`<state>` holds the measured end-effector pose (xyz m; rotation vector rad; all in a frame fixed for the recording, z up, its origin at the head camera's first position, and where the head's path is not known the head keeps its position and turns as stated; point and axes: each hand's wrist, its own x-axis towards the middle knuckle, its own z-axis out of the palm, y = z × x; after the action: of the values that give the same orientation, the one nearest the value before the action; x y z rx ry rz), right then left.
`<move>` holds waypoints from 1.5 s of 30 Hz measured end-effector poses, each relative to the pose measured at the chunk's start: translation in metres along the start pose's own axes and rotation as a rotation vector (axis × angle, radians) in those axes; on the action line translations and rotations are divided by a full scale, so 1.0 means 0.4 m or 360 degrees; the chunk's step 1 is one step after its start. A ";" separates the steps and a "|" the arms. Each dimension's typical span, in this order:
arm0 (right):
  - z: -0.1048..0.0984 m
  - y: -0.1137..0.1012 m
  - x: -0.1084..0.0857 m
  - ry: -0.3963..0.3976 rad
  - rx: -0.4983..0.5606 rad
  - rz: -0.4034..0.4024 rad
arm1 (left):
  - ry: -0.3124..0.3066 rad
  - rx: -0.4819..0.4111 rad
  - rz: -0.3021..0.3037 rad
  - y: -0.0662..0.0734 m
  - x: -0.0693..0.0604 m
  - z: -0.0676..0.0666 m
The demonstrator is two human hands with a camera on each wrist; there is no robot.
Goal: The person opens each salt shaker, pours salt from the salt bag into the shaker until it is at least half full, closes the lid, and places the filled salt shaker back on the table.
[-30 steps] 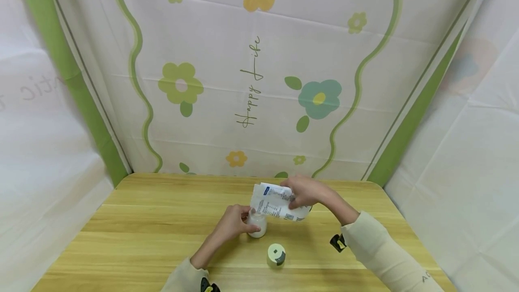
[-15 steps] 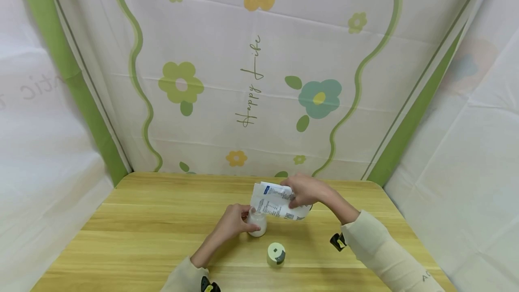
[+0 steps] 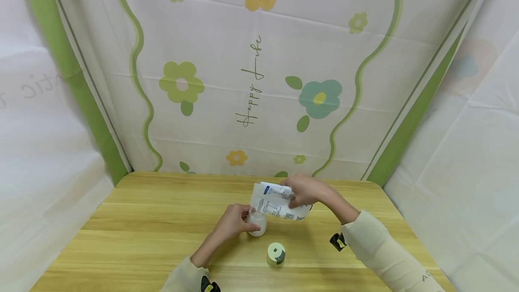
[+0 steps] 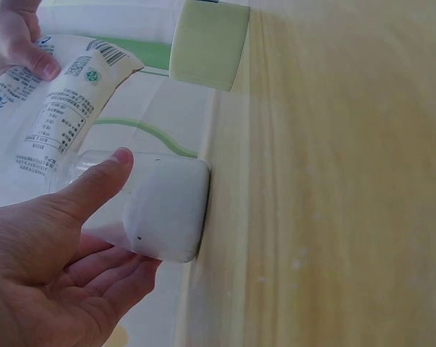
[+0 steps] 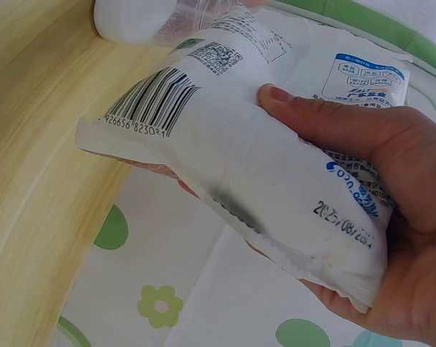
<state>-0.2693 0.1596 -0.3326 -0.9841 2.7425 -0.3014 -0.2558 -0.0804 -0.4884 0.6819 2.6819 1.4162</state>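
A small clear jar (image 3: 257,226) stands on the table, partly filled with something white. My left hand (image 3: 233,222) grips it from the left, thumb along the near side and fingers behind, as the left wrist view (image 4: 167,206) also shows. My right hand (image 3: 307,191) holds a white printed bag (image 3: 273,202), pinched between thumb and fingers. The bag is tilted, with its left end at the jar's mouth. In the right wrist view the bag (image 5: 225,137) shows a barcode and blue print. Whether anything flows from it is hidden.
A pale green lid-like piece (image 3: 276,254) with a grey patch stands on the wooden table (image 3: 142,233), nearer me than the jar. White flowered cloth (image 3: 215,116) hangs behind the table and at both sides.
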 end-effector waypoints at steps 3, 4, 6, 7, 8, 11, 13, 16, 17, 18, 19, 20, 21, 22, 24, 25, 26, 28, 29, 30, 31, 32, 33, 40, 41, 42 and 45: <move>0.001 0.001 0.001 0.0003 -0.0010 -0.0007 | -0.0006 -0.0002 0.0001 0.000 0.000 0.000; 0.001 0.001 0.001 0.0004 -0.0013 -0.0006 | -0.0008 -0.0002 0.0002 0.000 0.000 0.000; 0.002 0.002 0.002 0.0004 -0.0011 0.0002 | -0.0009 0.0001 0.0002 0.000 0.000 0.000; 0.002 0.002 0.002 0.0004 -0.0008 0.0007 | -0.0009 0.0003 0.0001 0.000 0.000 0.000; 0.002 0.002 0.003 0.0003 -0.0005 0.0011 | -0.0010 0.0005 0.0000 -0.001 0.000 0.001; 0.002 0.001 0.004 -0.0002 -0.0009 0.0017 | -0.0012 0.0008 -0.0004 0.000 0.001 0.001; 0.002 0.000 0.004 -0.0004 -0.0013 0.0018 | -0.0013 0.0008 -0.0006 0.000 0.000 0.001; 0.001 -0.001 0.004 0.0000 -0.0022 0.0016 | -0.0013 0.0009 -0.0010 0.002 -0.001 0.001; 0.001 -0.001 0.004 0.0002 -0.0023 0.0014 | -0.0012 0.0012 -0.0012 0.002 -0.001 0.001; 0.001 -0.002 0.004 0.0005 -0.0022 0.0013 | -0.0013 0.0011 -0.0013 0.002 -0.001 0.001; 0.001 -0.002 0.004 0.0006 -0.0026 0.0011 | -0.0013 0.0010 -0.0014 0.002 -0.001 0.001; 0.001 -0.002 0.004 0.0007 -0.0028 0.0011 | -0.0012 0.0010 -0.0015 0.003 -0.001 0.000; 0.001 -0.001 0.004 0.0008 -0.0030 0.0012 | -0.0012 0.0007 -0.0015 0.003 -0.001 0.000; 0.001 -0.002 0.004 0.0008 -0.0034 0.0014 | -0.0013 0.0004 -0.0014 0.003 -0.001 0.000; 0.001 -0.002 0.005 0.0005 -0.0038 0.0020 | -0.0014 -0.0001 -0.0012 0.004 -0.002 0.000; 0.000 -0.002 0.005 0.0003 -0.0039 0.0024 | -0.0013 -0.0002 -0.0012 0.004 -0.002 0.000; 0.000 -0.003 0.005 0.0002 -0.0034 0.0027 | -0.0013 -0.0003 -0.0011 0.005 -0.002 0.000; -0.001 -0.003 0.005 -0.0005 -0.0021 0.0033 | -0.0013 0.0000 -0.0012 0.005 -0.001 0.000; -0.001 -0.004 0.005 -0.0008 -0.0015 0.0035 | -0.0012 0.0002 -0.0012 0.005 -0.001 0.000; -0.002 -0.004 0.005 -0.0011 -0.0007 0.0036 | -0.0012 0.0005 -0.0012 0.005 -0.001 0.000; -0.003 -0.004 0.005 -0.0015 0.0001 0.0037 | -0.0012 0.0005 -0.0012 0.005 -0.001 0.000; -0.003 -0.004 0.005 -0.0018 0.0005 0.0036 | -0.0013 0.0006 -0.0013 0.006 -0.001 0.000; -0.003 -0.004 0.005 -0.0022 0.0007 0.0036 | -0.0015 0.0005 -0.0014 0.005 -0.001 0.000; -0.005 -0.004 0.007 -0.0027 0.0010 0.0031 | -0.0014 -0.0002 -0.0009 0.005 -0.001 -0.002; -0.006 -0.004 0.007 -0.0027 0.0008 0.0029 | -0.0013 0.0000 -0.0007 0.004 -0.001 -0.002; -0.006 -0.004 0.007 -0.0026 0.0005 0.0030 | -0.0012 0.0000 -0.0006 0.004 -0.001 -0.002; -0.007 -0.004 0.008 -0.0033 -0.0006 0.0029 | -0.0009 0.0004 -0.0007 0.004 0.001 -0.002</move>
<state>-0.2713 0.1567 -0.3301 -0.9576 2.7329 -0.2814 -0.2556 -0.0802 -0.4865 0.6787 2.6796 1.4081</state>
